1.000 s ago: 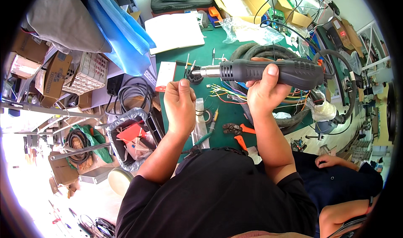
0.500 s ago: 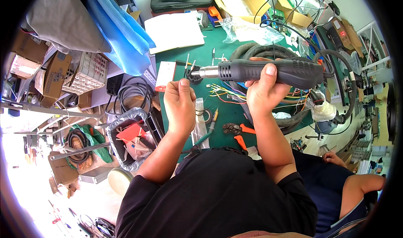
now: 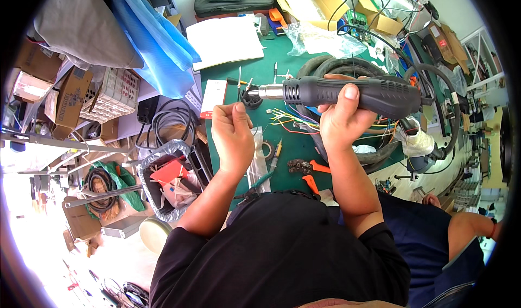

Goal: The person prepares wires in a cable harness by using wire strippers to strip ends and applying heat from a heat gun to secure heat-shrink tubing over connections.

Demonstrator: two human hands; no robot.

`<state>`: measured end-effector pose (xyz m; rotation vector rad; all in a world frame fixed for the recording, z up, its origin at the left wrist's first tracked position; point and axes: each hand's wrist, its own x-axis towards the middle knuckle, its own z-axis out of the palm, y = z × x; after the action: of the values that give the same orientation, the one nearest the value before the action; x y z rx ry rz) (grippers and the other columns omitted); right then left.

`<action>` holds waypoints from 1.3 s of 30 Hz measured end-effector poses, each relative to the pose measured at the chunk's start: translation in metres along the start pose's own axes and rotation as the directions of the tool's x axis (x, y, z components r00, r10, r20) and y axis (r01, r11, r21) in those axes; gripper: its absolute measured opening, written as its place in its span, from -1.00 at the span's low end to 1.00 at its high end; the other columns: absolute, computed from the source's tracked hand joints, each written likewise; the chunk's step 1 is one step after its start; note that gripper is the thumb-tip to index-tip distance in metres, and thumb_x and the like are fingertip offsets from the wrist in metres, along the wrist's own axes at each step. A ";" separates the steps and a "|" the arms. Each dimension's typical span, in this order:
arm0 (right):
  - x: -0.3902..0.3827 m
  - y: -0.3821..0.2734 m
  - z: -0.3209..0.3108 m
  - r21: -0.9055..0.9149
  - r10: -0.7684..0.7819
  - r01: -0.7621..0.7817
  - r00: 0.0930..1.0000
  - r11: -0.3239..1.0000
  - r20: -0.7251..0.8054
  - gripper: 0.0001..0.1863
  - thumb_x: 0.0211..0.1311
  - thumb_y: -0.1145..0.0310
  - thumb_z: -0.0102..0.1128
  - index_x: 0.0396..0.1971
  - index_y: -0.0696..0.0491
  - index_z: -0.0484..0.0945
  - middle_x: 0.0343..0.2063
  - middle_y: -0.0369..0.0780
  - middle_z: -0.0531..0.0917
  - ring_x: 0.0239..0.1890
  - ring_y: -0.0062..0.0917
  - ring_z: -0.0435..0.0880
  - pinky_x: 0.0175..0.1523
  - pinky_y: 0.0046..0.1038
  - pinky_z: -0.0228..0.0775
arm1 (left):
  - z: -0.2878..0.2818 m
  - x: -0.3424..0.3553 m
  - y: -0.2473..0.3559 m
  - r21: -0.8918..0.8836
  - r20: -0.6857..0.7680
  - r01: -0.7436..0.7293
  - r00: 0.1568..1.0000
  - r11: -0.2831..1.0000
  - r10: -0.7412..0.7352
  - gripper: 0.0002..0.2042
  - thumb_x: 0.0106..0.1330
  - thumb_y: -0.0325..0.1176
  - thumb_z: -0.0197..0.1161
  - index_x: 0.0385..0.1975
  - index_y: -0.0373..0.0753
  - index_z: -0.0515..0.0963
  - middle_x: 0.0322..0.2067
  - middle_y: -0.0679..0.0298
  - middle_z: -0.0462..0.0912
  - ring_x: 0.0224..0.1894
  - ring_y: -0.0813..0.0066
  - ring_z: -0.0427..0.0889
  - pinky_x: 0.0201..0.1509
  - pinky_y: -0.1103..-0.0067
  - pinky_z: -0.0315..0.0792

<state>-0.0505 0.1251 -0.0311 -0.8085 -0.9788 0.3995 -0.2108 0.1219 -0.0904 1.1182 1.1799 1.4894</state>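
My right hand (image 3: 347, 115) grips a black hot-air gun (image 3: 353, 93), held horizontally with its steel nozzle pointing left over a small black piece (image 3: 252, 100) with upright pins. Just below the nozzle's tip, my left hand (image 3: 232, 134) is closed with thumb against curled fingers; what it holds, if anything, is hidden. Beneath my hands lie a tape roll (image 3: 266, 150), a syringe-like tube (image 3: 277, 156), green-handled pliers (image 3: 263, 179) and an orange-handled crimper (image 3: 312, 180). Colored loose wires (image 3: 287, 118) fan out behind my right hand.
The green mat (image 3: 282, 58) holds white paper (image 3: 225, 42), a thick cable coil (image 3: 323, 64) and open cardboard boxes (image 3: 312, 1). A lined bin (image 3: 173, 180) stands left, beside crates (image 3: 111, 93) and blue fabric (image 3: 152, 47). A co-worker (image 3: 418, 237) in navy is at lower right.
The co-worker's hand has moved right and back, and their body has shifted. My hands and the hot-air gun stay almost still.
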 end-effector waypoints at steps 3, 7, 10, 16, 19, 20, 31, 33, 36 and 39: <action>-0.001 0.000 0.000 -0.015 0.004 -0.005 1.000 1.000 -0.018 -0.58 0.24 0.20 0.17 -0.11 0.13 0.22 -0.44 0.01 0.63 -0.74 -0.58 0.48 -0.71 -0.64 0.29 | 0.000 -0.001 0.001 0.020 0.007 -0.039 0.999 0.999 0.039 -0.82 0.44 -0.36 0.04 -0.35 -0.32 0.31 -0.61 0.38 0.40 -0.58 0.75 0.30 -0.52 0.73 0.24; -0.003 0.000 -0.003 0.000 0.013 -0.013 1.000 1.000 -0.015 -0.57 0.24 0.20 0.17 -0.09 0.13 0.22 -0.43 0.01 0.63 -0.74 -0.58 0.48 -0.71 -0.64 0.29 | 0.000 -0.002 0.000 0.040 0.016 -0.076 0.997 0.996 0.075 -0.83 0.43 -0.36 0.05 -0.35 -0.32 0.31 -0.60 0.37 0.40 -0.57 0.75 0.32 -0.51 0.72 0.26; -0.002 -0.001 -0.002 0.009 -0.003 0.003 1.000 1.000 -0.019 -0.57 0.24 0.20 0.16 -0.09 0.13 0.21 -0.44 0.01 0.63 -0.74 -0.58 0.48 -0.72 -0.64 0.29 | 0.001 -0.002 -0.001 0.034 0.018 -0.085 0.996 0.996 0.085 -0.83 0.43 -0.37 0.06 -0.35 -0.33 0.31 -0.59 0.37 0.41 -0.57 0.75 0.33 -0.50 0.72 0.27; -0.003 -0.002 -0.003 -0.030 -0.013 0.012 0.999 0.999 -0.034 -0.58 0.24 0.19 0.16 -0.11 0.13 0.23 -0.44 0.00 0.63 -0.75 -0.59 0.48 -0.73 -0.65 0.28 | 0.002 -0.003 -0.002 0.068 0.012 -0.111 0.994 0.991 0.111 -0.84 0.42 -0.38 0.07 -0.35 -0.33 0.31 -0.59 0.36 0.43 -0.57 0.75 0.34 -0.52 0.71 0.27; -0.003 -0.003 -0.002 -0.009 0.000 -0.001 0.999 1.000 -0.032 -0.60 0.24 0.19 0.15 -0.12 0.13 0.24 -0.45 0.00 0.63 -0.76 -0.59 0.48 -0.73 -0.65 0.28 | 0.002 -0.003 -0.002 0.068 0.013 -0.116 0.993 0.991 0.115 -0.84 0.42 -0.39 0.07 -0.35 -0.33 0.31 -0.60 0.36 0.43 -0.58 0.75 0.34 -0.52 0.70 0.27; -0.003 -0.004 -0.002 -0.003 -0.003 0.003 0.999 1.000 -0.032 -0.60 0.24 0.20 0.15 -0.12 0.13 0.24 -0.45 0.00 0.63 -0.75 -0.59 0.48 -0.74 -0.65 0.28 | 0.002 -0.003 -0.002 0.068 0.013 -0.115 0.993 0.991 0.114 -0.84 0.42 -0.39 0.07 -0.35 -0.33 0.31 -0.60 0.36 0.43 -0.58 0.75 0.34 -0.52 0.70 0.27; -0.001 -0.006 -0.002 -0.014 -0.002 0.002 0.999 1.000 -0.035 -0.59 0.24 0.23 0.15 -0.09 0.13 0.22 -0.45 0.01 0.63 -0.75 -0.58 0.48 -0.73 -0.64 0.28 | 0.002 -0.005 -0.001 0.060 0.028 -0.112 0.994 0.992 0.110 -0.84 0.42 -0.39 0.06 -0.35 -0.33 0.31 -0.58 0.35 0.44 -0.56 0.74 0.35 -0.50 0.70 0.28; 0.000 -0.006 -0.004 -0.027 -0.001 0.001 1.000 1.000 -0.023 -0.60 0.24 0.24 0.14 -0.09 0.13 0.22 -0.45 0.01 0.63 -0.75 -0.58 0.48 -0.73 -0.64 0.28 | 0.003 -0.005 0.001 0.058 0.033 -0.108 0.994 0.992 0.106 -0.86 0.43 -0.38 0.04 -0.34 -0.30 0.31 -0.58 0.38 0.40 -0.56 0.75 0.32 -0.49 0.73 0.25; 0.001 -0.006 -0.004 -0.012 -0.001 0.001 1.000 1.000 -0.018 -0.60 0.24 0.24 0.14 -0.10 0.13 0.22 -0.44 0.01 0.63 -0.76 -0.58 0.47 -0.72 -0.64 0.28 | 0.004 -0.006 0.000 0.060 0.038 -0.106 0.994 0.993 0.104 -0.86 0.44 -0.37 0.03 -0.34 -0.28 0.31 -0.59 0.40 0.38 -0.56 0.75 0.30 -0.48 0.75 0.23; 0.003 -0.005 -0.002 0.004 -0.022 0.022 1.000 1.000 -0.014 -0.62 0.24 0.23 0.15 -0.13 0.13 0.24 -0.45 0.01 0.63 -0.76 -0.58 0.47 -0.72 -0.63 0.28 | 0.003 -0.007 0.000 0.065 0.043 -0.102 0.994 0.993 0.100 -0.86 0.44 -0.38 0.03 -0.34 -0.28 0.31 -0.59 0.40 0.38 -0.57 0.75 0.31 -0.49 0.75 0.23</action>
<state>-0.0473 0.1224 -0.0260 -0.7953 -0.9727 0.3764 -0.2065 0.1159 -0.0905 1.2640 1.1683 1.5062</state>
